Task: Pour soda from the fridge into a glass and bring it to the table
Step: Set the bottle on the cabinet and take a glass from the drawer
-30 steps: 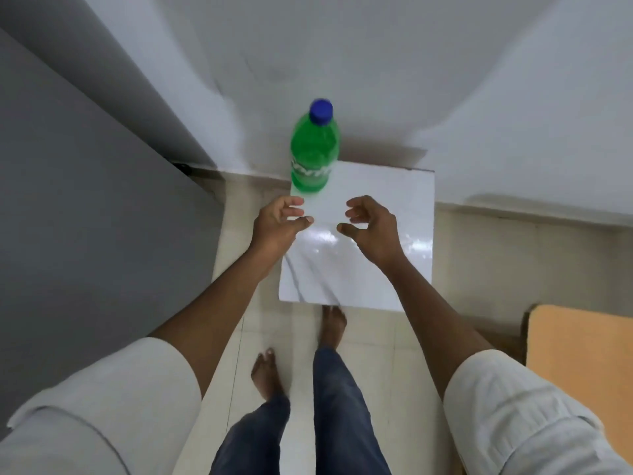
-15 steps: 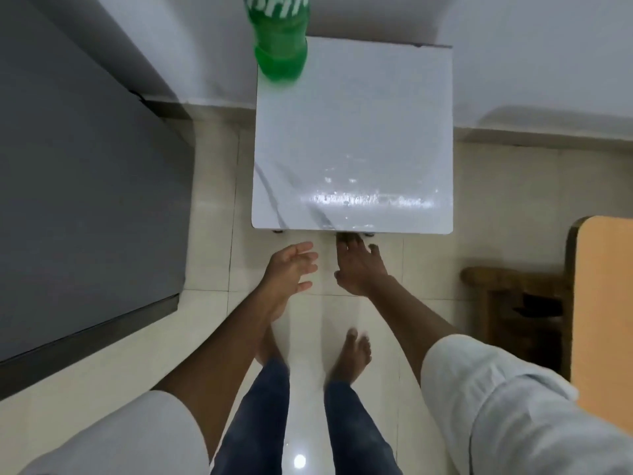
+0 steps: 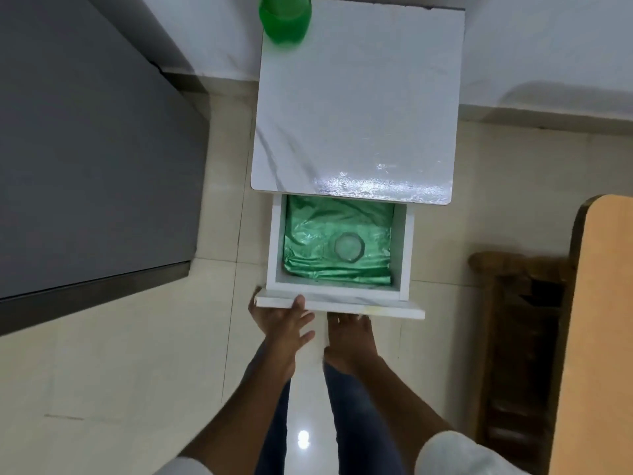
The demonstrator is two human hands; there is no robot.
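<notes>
A green soda bottle stands at the far left corner of a small white marble-top cabinet; its top is cut off by the frame. Below the top, a white drawer stands pulled out, lined with green foil. A clear glass sits upright inside it, right of centre. My left hand grips the drawer's front panel at its left end, thumb on top. My right hand is under the front panel near its middle, fingertips hidden by the panel.
A dark grey fridge fills the left side. A wooden table edge runs down the right, with a dark wooden chair beside it. Pale floor tiles and my legs lie below the drawer.
The drawer has been pulled out towards me, showing the glass on green foil. Both hands moved from open in front of the cabinet onto the drawer front. The view tilted further down.
</notes>
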